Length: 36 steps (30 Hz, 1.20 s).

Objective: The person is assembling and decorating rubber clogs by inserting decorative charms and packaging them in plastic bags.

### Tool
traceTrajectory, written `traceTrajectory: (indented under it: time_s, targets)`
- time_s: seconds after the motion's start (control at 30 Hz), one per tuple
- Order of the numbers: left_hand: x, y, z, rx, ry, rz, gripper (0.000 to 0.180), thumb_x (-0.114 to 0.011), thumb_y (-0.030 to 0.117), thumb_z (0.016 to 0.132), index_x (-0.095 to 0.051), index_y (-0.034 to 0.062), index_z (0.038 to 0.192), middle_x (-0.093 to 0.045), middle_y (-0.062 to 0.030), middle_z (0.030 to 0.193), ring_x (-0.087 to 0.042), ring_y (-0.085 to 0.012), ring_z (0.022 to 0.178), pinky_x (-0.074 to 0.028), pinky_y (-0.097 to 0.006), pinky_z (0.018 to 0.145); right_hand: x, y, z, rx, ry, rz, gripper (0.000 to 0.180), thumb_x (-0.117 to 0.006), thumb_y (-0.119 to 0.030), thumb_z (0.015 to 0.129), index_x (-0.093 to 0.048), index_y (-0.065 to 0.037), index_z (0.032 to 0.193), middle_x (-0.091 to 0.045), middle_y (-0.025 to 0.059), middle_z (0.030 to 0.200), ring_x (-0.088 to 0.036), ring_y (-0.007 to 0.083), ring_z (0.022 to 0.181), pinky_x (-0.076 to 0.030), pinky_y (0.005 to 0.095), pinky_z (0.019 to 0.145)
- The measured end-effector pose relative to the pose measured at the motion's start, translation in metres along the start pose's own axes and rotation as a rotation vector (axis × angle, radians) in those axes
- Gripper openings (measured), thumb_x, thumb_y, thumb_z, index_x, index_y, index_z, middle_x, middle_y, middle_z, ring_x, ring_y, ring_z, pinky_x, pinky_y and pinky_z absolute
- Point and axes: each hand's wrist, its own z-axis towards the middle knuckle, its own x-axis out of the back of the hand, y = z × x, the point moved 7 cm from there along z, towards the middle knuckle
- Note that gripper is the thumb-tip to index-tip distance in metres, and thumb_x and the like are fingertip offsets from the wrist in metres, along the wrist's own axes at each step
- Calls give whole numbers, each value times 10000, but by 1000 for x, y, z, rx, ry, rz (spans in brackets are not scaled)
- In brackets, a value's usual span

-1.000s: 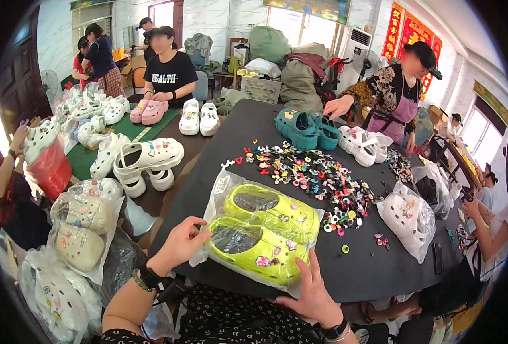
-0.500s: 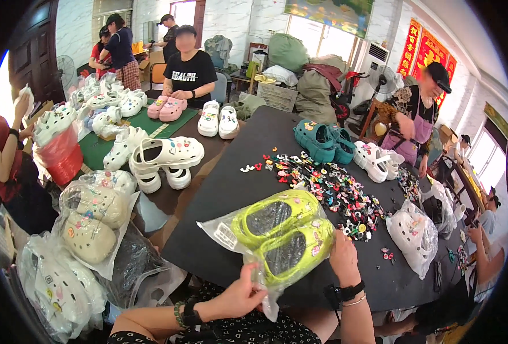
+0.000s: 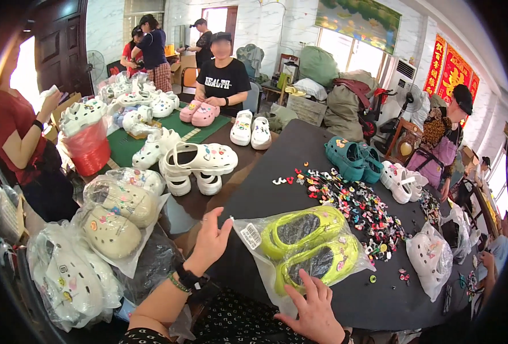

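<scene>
A clear plastic bag (image 3: pixel 252 236) with a pair of lime-green clogs (image 3: pixel 317 261) inside lies on the dark tabletop in front of me. Small charms dot the clogs, and a white label sits at the bag's left corner. My left hand (image 3: pixel 210 239) is just left of that corner, fingers apart and holding nothing. Over the bag's near side my right hand (image 3: pixel 313 309) spreads its fingers; whether the fingertips touch the plastic I cannot tell. Beyond the bag lies a heap of small colourful shoe charms (image 3: pixel 354 203).
Teal clogs (image 3: pixel 345 157) and white clogs (image 3: pixel 400 180) stand past the charms. Bagged white clogs (image 3: pixel 430 258) lie at right. Bagged beige clogs (image 3: pixel 113 229) and more bagged white ones (image 3: pixel 70 281) pile up at left. A person (image 3: pixel 224 80) across the tables handles pink clogs (image 3: pixel 199 112).
The bag of lime-green clogs has come down flat onto the table. Both my hands have let go of it; the left has moved up and left, the right down toward me.
</scene>
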Motion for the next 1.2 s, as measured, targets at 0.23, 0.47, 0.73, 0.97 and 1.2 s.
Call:
traceTrajectory:
  time_s: [0.23, 0.47, 0.73, 0.97, 1.2]
  targets:
    - [-27, 5, -10, 191, -307, -111, 250, -578, 159, 977, -587, -15, 1155, -645, -108, 905, -633, -144, 672, -531, -281, 648, -16, 44, -2, 59, 3, -174, 482, -740, -167, 696, -646, -260, 1160, -484, 71, 1371, -387, 386, 1295, -323, 549, 1015]
    - [-51, 28, -67, 409, -671, -541, 108, -624, 67, 942, -613, -33, 980, -674, -82, 825, -662, -132, 723, -533, -259, 658, 17, 122, -33, -164, 190, -252, 367, -604, 27, 651, -644, -115, 987, -557, 90, 1275, -402, 401, 1292, -307, 532, 1043]
    - [-70, 61, -107, 390, -767, -555, 85, -612, -13, 917, -647, -60, 978, -725, -110, 896, -694, -134, 772, -564, -248, 705, 73, 71, -22, -174, 409, -153, 305, -581, 92, 672, -624, -45, 941, -578, 141, 1212, -470, 397, 1212, -376, 514, 1020]
    - [-57, 66, -106, 183, -668, -520, 143, -647, -49, 885, -674, -61, 1024, -706, -117, 929, -711, -180, 858, -578, -268, 762, -4, 0, 20, 142, 151, 169, 342, -774, -126, 746, -614, -47, 1039, -610, 108, 1093, -572, 303, 1032, -471, 414, 890]
    - [-43, 54, -102, 138, -565, -371, 86, -689, -26, 860, -698, -50, 943, -720, -98, 837, -702, -144, 733, -571, -251, 662, -42, -6, 42, 210, 142, 153, 267, -711, -143, 805, -615, -48, 1036, -604, 93, 1000, -572, 291, 930, -476, 398, 820]
